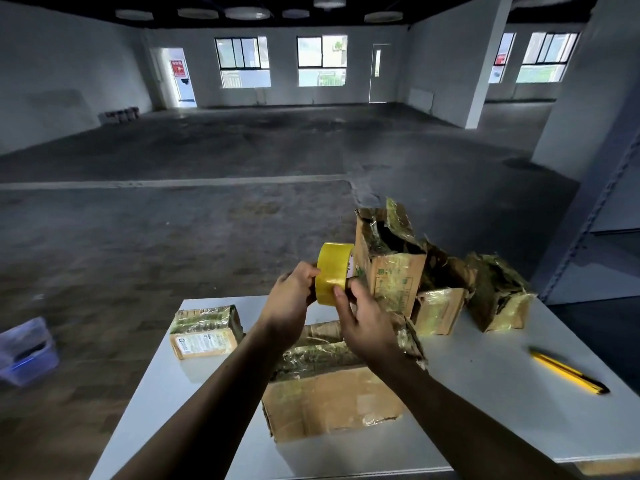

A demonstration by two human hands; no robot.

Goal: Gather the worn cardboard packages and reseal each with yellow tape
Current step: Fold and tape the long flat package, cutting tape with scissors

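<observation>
The white worktop [502,403] is jutting into a wide concrete floor, with its far and left edges facing open room. A blue metal rack [595,220] is standing close off its right side, and a plastic bin [26,351] is sitting on the floor to the left. Both hands are holding the yellow tape roll [334,271] up above the worktop: the left hand [291,299] is gripping its left side, and the right hand [363,317] is curling round it, thumb on the tape's face. A large worn box [332,400] is lying beneath them and a small package [204,332] to the left. Torn boxes [391,265] are crowding the far right, and a yellow knife [568,374] is lying well apart.
</observation>
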